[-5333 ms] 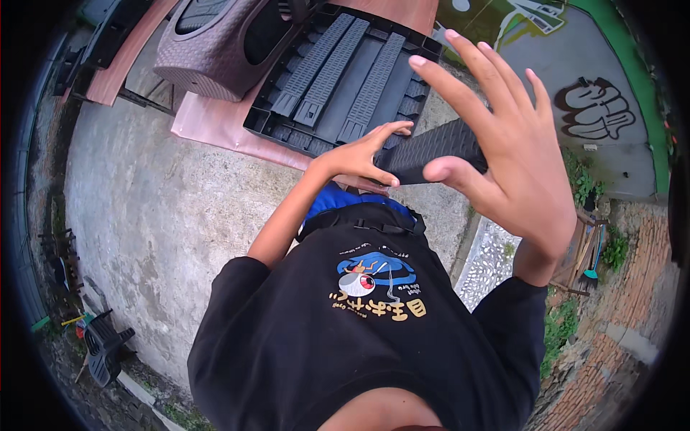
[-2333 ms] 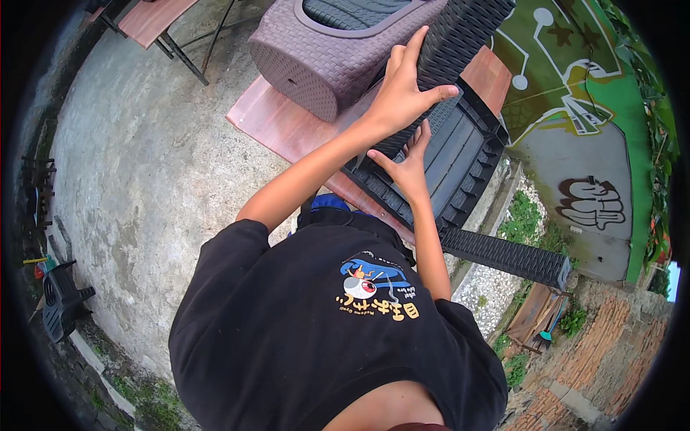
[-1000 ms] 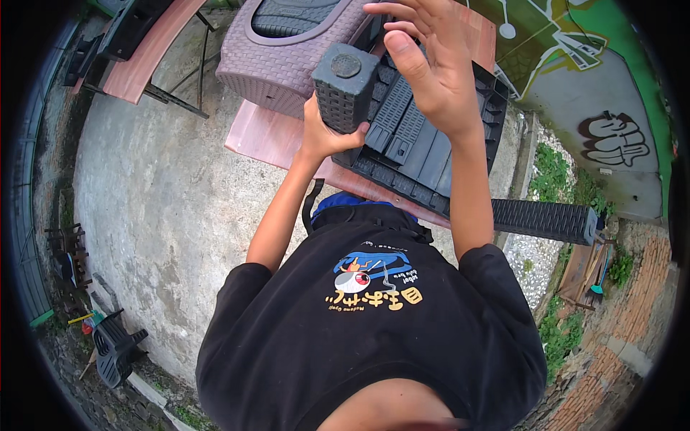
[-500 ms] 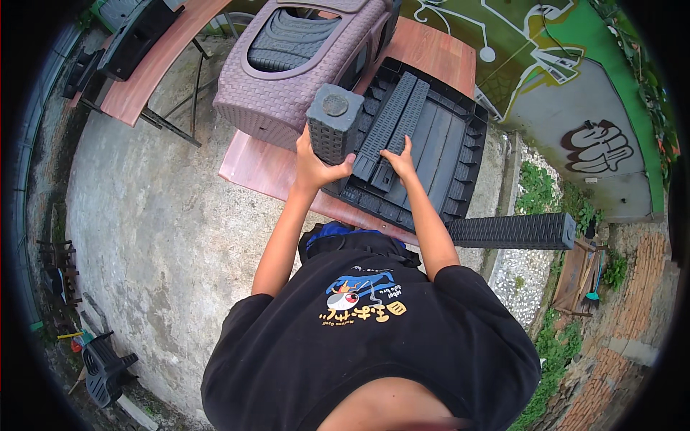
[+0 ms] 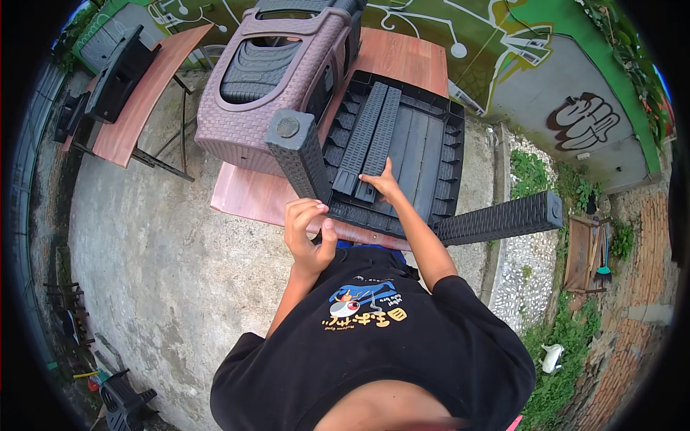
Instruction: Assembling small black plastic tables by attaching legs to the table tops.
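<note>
An upside-down black plastic tabletop (image 5: 424,154) with a ribbed rim lies before me. At its near left corner a square black woven-pattern leg (image 5: 300,161) stands up, leaning left. My left hand (image 5: 307,233) is just below that leg, fingers bent and apart from the thumb, holding nothing. Two long black woven-pattern bars (image 5: 363,147) lie side by side inside the tabletop. With thumb and forefinger, my right hand (image 5: 382,184) grips the near end of the right-hand bar; its other fingers are partly hidden. A second woven-pattern leg (image 5: 499,218) juts rightward from the near right corner.
A mauve woven-pattern plastic box (image 5: 266,93) stands left of the tabletop on a pinkish wooden table (image 5: 248,197). Another wooden table (image 5: 147,104) with black plastic parts is at the far left. A wooden frame (image 5: 581,258) and a teal broom (image 5: 604,271) are at right.
My left hand has let go of the upright leg and drawn back toward me. That leg now leans more to the left. My right hand stays at the bars.
</note>
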